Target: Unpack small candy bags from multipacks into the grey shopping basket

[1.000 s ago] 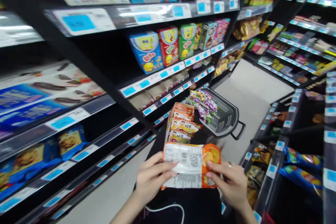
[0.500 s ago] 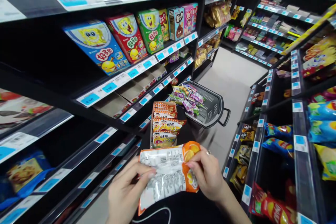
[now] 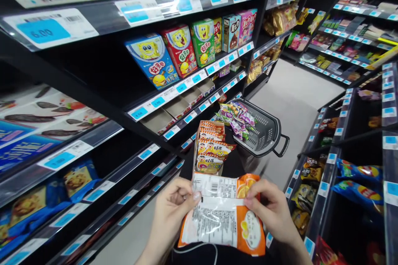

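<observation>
Lying between hands (image 3: 171,207): white-orange packet (image 3: 217,219)

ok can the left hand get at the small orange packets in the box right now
Probably not without letting go first: the left hand pinches the orange-and-white bag. Otherwise the way looks free, with the small orange packets just beyond, tops exposed.

The pouch (image 3: 214,219) is located between the left hand (image 3: 172,206) and the right hand (image 3: 271,207), before the carton (image 3: 196,149) of packets (image 3: 211,149). The basket (image 3: 264,132), containing bags (image 3: 239,122), stands beyond and right of the carton; its support is unclear.
</observation>
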`<state>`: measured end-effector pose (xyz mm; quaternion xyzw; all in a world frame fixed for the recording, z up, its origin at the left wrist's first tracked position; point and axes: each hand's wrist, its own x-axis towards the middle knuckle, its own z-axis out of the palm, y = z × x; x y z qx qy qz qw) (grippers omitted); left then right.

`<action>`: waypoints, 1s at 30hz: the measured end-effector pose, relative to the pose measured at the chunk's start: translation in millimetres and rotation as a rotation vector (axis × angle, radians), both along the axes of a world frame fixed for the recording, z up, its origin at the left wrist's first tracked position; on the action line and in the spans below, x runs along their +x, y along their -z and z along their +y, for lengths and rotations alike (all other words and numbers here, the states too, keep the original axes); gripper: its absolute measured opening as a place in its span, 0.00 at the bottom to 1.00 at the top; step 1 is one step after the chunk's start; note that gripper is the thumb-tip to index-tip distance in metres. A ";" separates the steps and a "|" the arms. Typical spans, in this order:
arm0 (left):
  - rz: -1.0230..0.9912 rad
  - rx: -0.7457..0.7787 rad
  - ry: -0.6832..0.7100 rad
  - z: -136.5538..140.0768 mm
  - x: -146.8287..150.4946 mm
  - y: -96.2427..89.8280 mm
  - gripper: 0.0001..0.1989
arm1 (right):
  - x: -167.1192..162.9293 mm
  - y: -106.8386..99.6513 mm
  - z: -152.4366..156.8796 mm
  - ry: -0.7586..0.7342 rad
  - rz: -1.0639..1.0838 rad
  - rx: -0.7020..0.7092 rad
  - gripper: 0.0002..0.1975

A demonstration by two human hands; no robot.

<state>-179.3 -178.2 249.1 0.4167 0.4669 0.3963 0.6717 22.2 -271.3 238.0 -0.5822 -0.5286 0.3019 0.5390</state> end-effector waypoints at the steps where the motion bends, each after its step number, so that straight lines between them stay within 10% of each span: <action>1: -0.014 -0.026 0.007 -0.1 0.5 -0.9 0.12 | 1.6 0.2 -0.3 -0.020 0.029 0.001 0.07; 9: -0.155 -0.268 0.220 -4.5 -3.9 -2.0 0.13 | 14.5 -4.3 -1.4 -0.120 0.576 -0.098 0.12; 19: 0.407 0.355 0.239 10.0 -1.1 1.0 0.17 | 7.1 6.9 -1.1 0.123 0.282 -0.400 0.18; 30: 0.220 -0.076 0.350 13.3 27.0 12.9 0.24 | 22.6 15.2 4.8 0.127 0.390 -0.385 0.14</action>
